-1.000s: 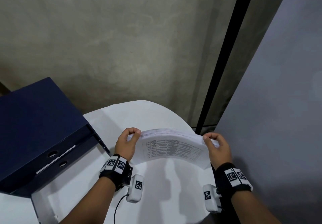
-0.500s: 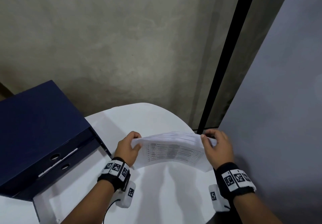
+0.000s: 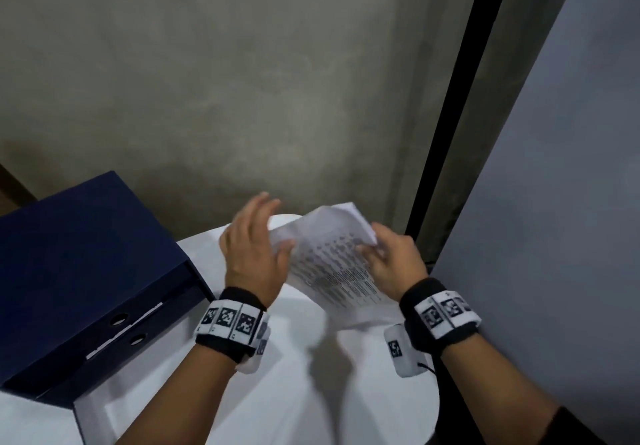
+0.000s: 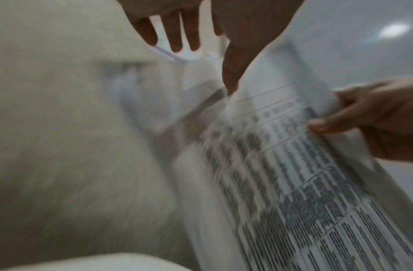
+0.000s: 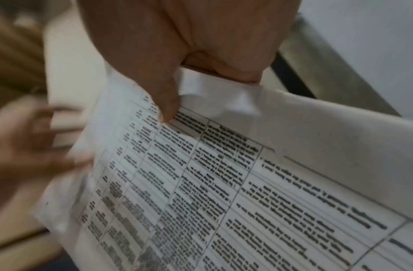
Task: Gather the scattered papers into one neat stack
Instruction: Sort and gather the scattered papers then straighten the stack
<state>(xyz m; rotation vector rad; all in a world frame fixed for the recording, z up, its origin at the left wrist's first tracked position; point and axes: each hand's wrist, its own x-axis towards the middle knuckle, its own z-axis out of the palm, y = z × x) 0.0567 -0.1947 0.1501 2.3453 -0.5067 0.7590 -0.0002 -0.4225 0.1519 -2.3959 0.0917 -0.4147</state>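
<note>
Right hand [image 3: 394, 264] grip pinching papers [image 3: 332, 268], left hand [image 3: 254, 250] fingers spread, thumb touching sheet edge

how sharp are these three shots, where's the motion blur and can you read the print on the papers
Head view: walls crisp, left hand and papers smeared by motion, shadows cast on the white table. Left wrist view: heavily blurred throughout, print streaked. Right wrist view: sharpest, right hand pinching the sheets, table lines clear, yet the words are unreadable.
</note>
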